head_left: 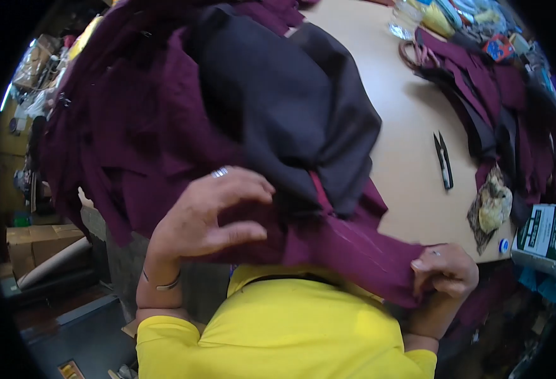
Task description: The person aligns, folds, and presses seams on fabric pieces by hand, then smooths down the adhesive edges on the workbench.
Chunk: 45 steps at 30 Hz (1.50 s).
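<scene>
A maroon garment (pixel 145 120) with a dark grey lining (pixel 278 95) is spread over the table in front of me. Its near edge hangs towards my yellow shirt. My left hand (pixel 208 211) is over the cloth at the left, thumb and fingers apart, with nothing between them. At the right, my right hand (pixel 445 271) pinches the end of a maroon cloth strip (pixel 366 252), which stretches towards the middle. A pale line runs along this strip. A narrow red strip (pixel 320 191) shows at the lower edge of the lining.
Black thread snips (pixel 443 161) lie on the table (pixel 398 114), right of the garment. Beyond them are scissors with brown handles (pixel 409 55), more maroon and dark cloth (pixel 480 95), a crumpled pale piece (pixel 494 202), a small blue cap (pixel 503 245) and a printed box (pixel 541 239). A cardboard box (pixel 37 246) stands at left.
</scene>
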Each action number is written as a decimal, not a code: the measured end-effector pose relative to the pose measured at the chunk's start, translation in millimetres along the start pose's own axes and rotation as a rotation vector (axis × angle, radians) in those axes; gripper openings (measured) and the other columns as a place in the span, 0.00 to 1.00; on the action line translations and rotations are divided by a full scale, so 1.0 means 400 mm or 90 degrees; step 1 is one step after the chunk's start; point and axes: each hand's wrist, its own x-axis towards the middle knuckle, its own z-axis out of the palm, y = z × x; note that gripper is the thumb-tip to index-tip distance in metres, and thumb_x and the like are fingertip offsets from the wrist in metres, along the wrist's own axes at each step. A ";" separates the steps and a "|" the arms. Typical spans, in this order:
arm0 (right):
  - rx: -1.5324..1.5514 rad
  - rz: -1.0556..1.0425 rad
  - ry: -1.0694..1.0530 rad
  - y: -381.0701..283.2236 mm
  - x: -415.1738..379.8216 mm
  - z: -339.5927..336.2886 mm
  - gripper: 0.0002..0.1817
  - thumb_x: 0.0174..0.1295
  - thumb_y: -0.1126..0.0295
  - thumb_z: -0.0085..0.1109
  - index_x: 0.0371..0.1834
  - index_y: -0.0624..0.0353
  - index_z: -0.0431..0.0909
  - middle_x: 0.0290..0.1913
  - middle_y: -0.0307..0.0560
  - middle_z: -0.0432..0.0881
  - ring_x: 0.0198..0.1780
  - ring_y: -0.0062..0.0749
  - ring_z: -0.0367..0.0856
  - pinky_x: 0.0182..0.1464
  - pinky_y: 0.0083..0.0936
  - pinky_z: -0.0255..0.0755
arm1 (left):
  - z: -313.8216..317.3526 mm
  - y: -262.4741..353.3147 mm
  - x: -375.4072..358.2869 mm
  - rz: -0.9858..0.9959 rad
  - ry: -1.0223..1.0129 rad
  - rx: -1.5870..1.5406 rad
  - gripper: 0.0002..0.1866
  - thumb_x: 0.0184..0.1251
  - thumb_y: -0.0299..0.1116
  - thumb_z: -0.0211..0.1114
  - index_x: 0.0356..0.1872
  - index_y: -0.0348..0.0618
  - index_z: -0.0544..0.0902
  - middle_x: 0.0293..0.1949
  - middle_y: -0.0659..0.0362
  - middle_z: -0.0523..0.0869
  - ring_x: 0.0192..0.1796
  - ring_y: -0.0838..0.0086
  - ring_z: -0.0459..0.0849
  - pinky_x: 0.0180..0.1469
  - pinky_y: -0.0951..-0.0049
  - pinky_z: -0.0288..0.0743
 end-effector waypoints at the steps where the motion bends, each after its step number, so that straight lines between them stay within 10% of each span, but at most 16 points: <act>1: -0.002 -0.019 -0.005 -0.004 -0.002 0.000 0.30 0.39 0.84 0.50 0.54 0.73 0.71 0.25 0.52 0.82 0.25 0.39 0.81 0.34 0.25 0.73 | -0.014 0.002 0.009 0.024 0.108 0.102 0.19 0.46 0.34 0.72 0.40 0.38 0.79 0.47 0.50 0.79 0.48 0.62 0.79 0.48 0.69 0.73; 9: 0.047 -0.018 -0.087 0.013 0.049 0.039 0.31 0.39 0.82 0.50 0.54 0.70 0.73 0.29 0.53 0.82 0.27 0.36 0.81 0.36 0.24 0.74 | -0.125 -0.139 0.213 -0.137 0.604 0.571 0.35 0.52 0.50 0.66 0.61 0.50 0.67 0.64 0.44 0.63 0.63 0.51 0.66 0.61 0.56 0.63; 12: 0.050 0.022 0.013 0.015 0.020 0.032 0.32 0.35 0.82 0.47 0.53 0.70 0.73 0.30 0.54 0.82 0.28 0.35 0.81 0.37 0.26 0.74 | -0.207 -0.246 0.247 -0.406 0.502 0.308 0.34 0.54 0.42 0.66 0.63 0.44 0.65 0.55 0.45 0.76 0.58 0.54 0.73 0.59 0.62 0.65; 14: 0.093 0.000 0.295 0.049 -0.051 0.045 0.33 0.31 0.80 0.42 0.50 0.72 0.73 0.32 0.55 0.80 0.27 0.36 0.79 0.35 0.28 0.73 | -0.212 -0.393 0.267 -0.267 0.471 -0.076 0.17 0.56 0.31 0.64 0.47 0.36 0.78 0.42 0.54 0.84 0.45 0.68 0.80 0.50 0.70 0.71; 18: -0.119 -0.071 0.743 0.005 -0.166 -0.121 0.30 0.64 0.59 0.47 0.67 0.59 0.55 0.42 0.48 0.76 0.42 0.33 0.77 0.46 0.27 0.72 | -0.300 -0.255 0.235 0.100 0.742 -0.266 0.08 0.58 0.27 0.63 0.39 0.39 0.80 0.33 0.62 0.82 0.35 0.82 0.78 0.39 0.77 0.72; 20: -0.252 -0.010 0.880 0.004 -0.276 -0.225 0.28 0.67 0.60 0.44 0.69 0.54 0.54 0.49 0.45 0.74 0.51 0.32 0.75 0.55 0.29 0.68 | -0.286 -0.148 0.170 0.079 0.707 -0.439 0.12 0.59 0.29 0.64 0.45 0.40 0.78 0.36 0.60 0.82 0.37 0.82 0.79 0.43 0.78 0.73; 23: -0.507 0.103 1.050 0.035 -0.450 -0.337 0.24 0.65 0.67 0.45 0.66 0.55 0.59 0.55 0.45 0.71 0.56 0.33 0.71 0.60 0.31 0.62 | -0.185 -0.067 0.072 -0.105 0.499 -0.192 0.21 0.57 0.27 0.64 0.53 0.37 0.74 0.43 0.58 0.82 0.46 0.73 0.79 0.54 0.74 0.70; 26: -0.180 -0.122 1.177 0.078 -0.450 -0.363 0.20 0.62 0.78 0.46 0.58 0.57 0.68 0.51 0.47 0.74 0.52 0.33 0.72 0.58 0.30 0.63 | -0.045 -0.108 -0.029 -0.189 0.228 0.047 0.26 0.55 0.25 0.64 0.57 0.34 0.70 0.47 0.57 0.82 0.52 0.69 0.77 0.58 0.71 0.66; 28: -0.085 -0.061 1.229 0.082 -0.449 -0.365 0.19 0.61 0.72 0.50 0.57 0.57 0.70 0.51 0.47 0.75 0.52 0.34 0.72 0.57 0.32 0.64 | 0.006 -0.143 -0.086 -0.321 0.108 -0.142 0.25 0.55 0.25 0.64 0.57 0.33 0.71 0.49 0.58 0.81 0.52 0.74 0.76 0.58 0.73 0.65; 34: 0.144 -0.085 1.222 0.061 -0.350 -0.324 0.20 0.60 0.61 0.52 0.54 0.55 0.74 0.51 0.46 0.76 0.54 0.39 0.72 0.58 0.41 0.66 | 0.007 -0.141 -0.130 -0.328 0.142 -0.377 0.20 0.58 0.26 0.64 0.52 0.33 0.75 0.47 0.61 0.81 0.49 0.78 0.76 0.56 0.76 0.67; 45: -0.107 -0.182 1.128 0.047 -0.314 -0.287 0.23 0.63 0.62 0.44 0.59 0.64 0.68 0.53 0.52 0.73 0.55 0.40 0.72 0.59 0.37 0.65 | -0.007 -0.189 -0.087 -0.209 0.364 -0.848 0.19 0.73 0.34 0.47 0.57 0.30 0.69 0.52 0.58 0.77 0.51 0.80 0.77 0.55 0.81 0.71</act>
